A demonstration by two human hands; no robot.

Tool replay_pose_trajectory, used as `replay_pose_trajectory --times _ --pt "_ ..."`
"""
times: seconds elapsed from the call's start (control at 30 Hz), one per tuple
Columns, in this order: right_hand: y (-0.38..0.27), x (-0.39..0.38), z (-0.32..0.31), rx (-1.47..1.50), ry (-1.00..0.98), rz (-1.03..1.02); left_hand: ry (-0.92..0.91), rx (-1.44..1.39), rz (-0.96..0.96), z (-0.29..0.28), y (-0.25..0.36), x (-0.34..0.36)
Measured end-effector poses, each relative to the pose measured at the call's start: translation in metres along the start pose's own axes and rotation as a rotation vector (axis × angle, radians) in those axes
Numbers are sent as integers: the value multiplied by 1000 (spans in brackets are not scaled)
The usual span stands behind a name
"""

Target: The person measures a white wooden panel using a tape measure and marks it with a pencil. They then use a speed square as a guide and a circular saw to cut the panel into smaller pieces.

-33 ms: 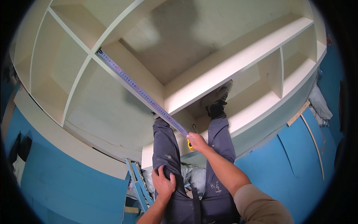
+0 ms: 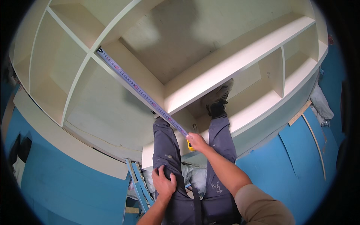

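Note:
A white shelving unit (image 2: 240, 56) lies beneath me, with a metal tape (image 2: 146, 96) stretched diagonally along a divider, its hooked end at a crossing at the upper left. My right hand (image 2: 197, 141) grips the yellow tape measure case (image 2: 190, 146) at the tape's lower end, between my legs. My left hand (image 2: 164, 182) rests on my left thigh (image 2: 167, 150), fingers apart and slightly bent, holding nothing. My right shoe (image 2: 219, 99) reaches into a compartment on the right; the left foot is mostly hidden behind the tape and divider.
Blue sheets (image 2: 60, 168) cover the surface around the unit. A blue ladder-like frame (image 2: 137, 183) lies at the lower middle, beside pale plastic bags (image 2: 197, 176). Loose wooden strips (image 2: 315, 146) and a grey bag (image 2: 322, 103) are at the right.

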State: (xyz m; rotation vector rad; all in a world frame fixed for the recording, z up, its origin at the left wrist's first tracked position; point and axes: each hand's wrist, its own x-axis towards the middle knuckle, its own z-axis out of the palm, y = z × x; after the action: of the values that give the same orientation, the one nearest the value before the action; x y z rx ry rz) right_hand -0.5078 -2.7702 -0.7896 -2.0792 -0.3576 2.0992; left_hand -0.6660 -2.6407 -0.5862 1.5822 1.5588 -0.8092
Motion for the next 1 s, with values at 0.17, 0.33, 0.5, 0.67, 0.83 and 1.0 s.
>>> replay_pose_trajectory --times 0.17,0.33,0.5,0.67,0.83,1.0 --pt "2 6 8 45 -20 -39 -8 -2 3 3 -2 0" --pt "1 4 5 79 -16 -21 0 10 6 7 -3 0" --pt "4 5 12 54 -17 -15 3 24 17 3 -3 -2" --pt "8 -35 -10 -48 130 -228 66 52 71 -16 13 -7" --pt "-5 -145 -140 -221 248 -409 153 159 79 -44 46 -20" --pt "16 -220 -328 -144 568 -100 58 173 198 -75 53 -6"
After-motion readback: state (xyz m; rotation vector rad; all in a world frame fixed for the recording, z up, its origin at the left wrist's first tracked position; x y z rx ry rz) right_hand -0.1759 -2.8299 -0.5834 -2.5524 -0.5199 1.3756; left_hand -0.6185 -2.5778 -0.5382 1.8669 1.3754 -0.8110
